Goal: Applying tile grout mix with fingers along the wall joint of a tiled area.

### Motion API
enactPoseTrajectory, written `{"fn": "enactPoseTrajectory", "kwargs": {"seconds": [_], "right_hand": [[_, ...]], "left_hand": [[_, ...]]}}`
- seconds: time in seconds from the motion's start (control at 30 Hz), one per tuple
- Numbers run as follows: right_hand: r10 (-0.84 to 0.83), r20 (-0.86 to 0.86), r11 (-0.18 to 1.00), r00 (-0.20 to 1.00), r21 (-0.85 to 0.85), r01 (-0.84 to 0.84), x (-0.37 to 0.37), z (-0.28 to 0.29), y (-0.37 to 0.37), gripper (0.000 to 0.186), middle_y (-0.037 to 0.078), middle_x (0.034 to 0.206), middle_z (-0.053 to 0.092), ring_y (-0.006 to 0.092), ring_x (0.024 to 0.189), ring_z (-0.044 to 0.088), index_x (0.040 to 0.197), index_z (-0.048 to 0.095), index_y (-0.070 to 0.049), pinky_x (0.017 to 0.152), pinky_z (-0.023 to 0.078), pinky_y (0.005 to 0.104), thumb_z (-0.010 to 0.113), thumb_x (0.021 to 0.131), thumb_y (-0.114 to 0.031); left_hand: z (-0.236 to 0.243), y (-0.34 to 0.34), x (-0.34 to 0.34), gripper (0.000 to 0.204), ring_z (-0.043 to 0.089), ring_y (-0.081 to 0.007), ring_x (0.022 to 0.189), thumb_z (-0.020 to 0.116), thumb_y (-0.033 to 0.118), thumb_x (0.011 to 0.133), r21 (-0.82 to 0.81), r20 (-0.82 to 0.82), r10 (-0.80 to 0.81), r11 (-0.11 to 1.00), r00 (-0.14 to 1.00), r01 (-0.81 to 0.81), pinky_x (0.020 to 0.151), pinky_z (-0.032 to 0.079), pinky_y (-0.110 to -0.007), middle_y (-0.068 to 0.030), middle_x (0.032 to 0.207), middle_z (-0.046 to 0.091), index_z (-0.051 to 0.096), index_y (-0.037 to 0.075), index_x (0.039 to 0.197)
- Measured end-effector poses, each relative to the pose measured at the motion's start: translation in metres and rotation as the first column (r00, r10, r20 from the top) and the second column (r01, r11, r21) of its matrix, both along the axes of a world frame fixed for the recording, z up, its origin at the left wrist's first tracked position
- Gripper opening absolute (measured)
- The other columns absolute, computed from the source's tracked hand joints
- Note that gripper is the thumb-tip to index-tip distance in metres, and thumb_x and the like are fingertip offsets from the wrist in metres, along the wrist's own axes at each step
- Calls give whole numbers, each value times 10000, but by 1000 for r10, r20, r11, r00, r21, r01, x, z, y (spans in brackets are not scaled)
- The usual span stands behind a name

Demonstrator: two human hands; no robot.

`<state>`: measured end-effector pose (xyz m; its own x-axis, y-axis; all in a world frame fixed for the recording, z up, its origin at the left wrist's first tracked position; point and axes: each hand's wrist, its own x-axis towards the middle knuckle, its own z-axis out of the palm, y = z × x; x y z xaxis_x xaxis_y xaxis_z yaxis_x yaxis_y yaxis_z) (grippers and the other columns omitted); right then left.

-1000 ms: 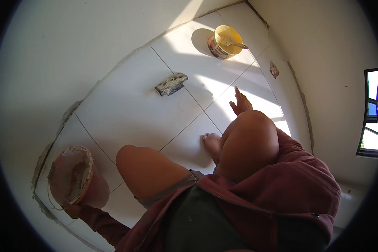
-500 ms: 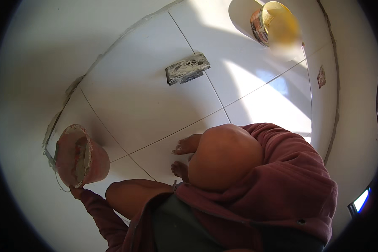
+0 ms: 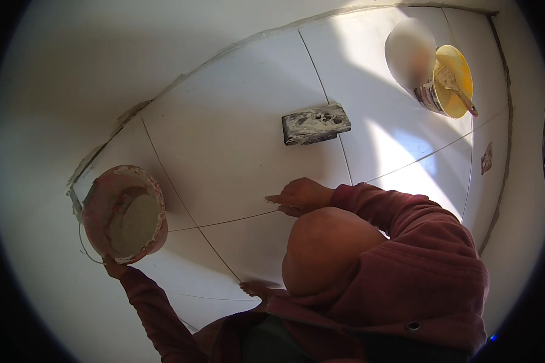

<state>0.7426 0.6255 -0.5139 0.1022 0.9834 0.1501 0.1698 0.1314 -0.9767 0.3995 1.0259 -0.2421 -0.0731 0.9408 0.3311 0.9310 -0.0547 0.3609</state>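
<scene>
A pinkish-red bucket (image 3: 157,239) with a crusted rim stands at the left, tilted toward me. Pale grey wet mix (image 3: 136,225) lies inside it. My left hand (image 3: 114,266) grips the bucket's near edge, its fingers partly hidden against the wall of the bucket. Over the floor tiles, in front of my bent knee, my right hand (image 3: 303,195) reaches leftward with fingers stretched out and apart. Its fingertip looks smeared with pale stuff, and I see no tool in it.
A dark rectangular block (image 3: 316,124), caked with pale mix, lies on the white tiles ahead. Farther right stands a yellow-lined bucket (image 3: 460,60) with a brush (image 3: 457,91) in it. A small brownish patch (image 3: 487,158) is near the right wall. Rough gaps edge the floor.
My right hand has come into view from behind the knee, reaching left. The red bucket now tips more toward me, showing more of the mix. The view has shifted, and my legs have moved.
</scene>
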Motion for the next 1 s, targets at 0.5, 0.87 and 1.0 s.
{"fn": "enactPoseTrajectory", "kwargs": {"seconds": [0.5,0.87,1.0], "right_hand": [[226,408,711,884,-690,136,-193,118,51,812,193,940,540,323,877,523,1184,334,8,773,421,348,719,475,-80],[31,-88,460,996,-883,-92,-612,151,121,490,132,905,511,224,816,524,1061,413,2,736,446,324,514,585,-53],[193,-220,679,956,-673,-292,-703,162,198,553,108,960,443,201,937,414,1142,319,-19,849,331,295,463,608,-36]], "left_hand": [[67,26,-340,384,495,-226,938,457,221,814,-257,821,-69,842,566,475,837,377,-317,-128,1030,514,457,-52,1085],[-130,-20,-724,475,454,-214,1034,476,142,762,127,991,-135,835,-24,535,895,341,-290,-126,1123,470,379,-90,1166],[-160,17,-769,432,479,-191,988,516,96,721,261,960,-271,754,-76,603,857,369,-282,-134,1116,475,444,-89,1105]]}}
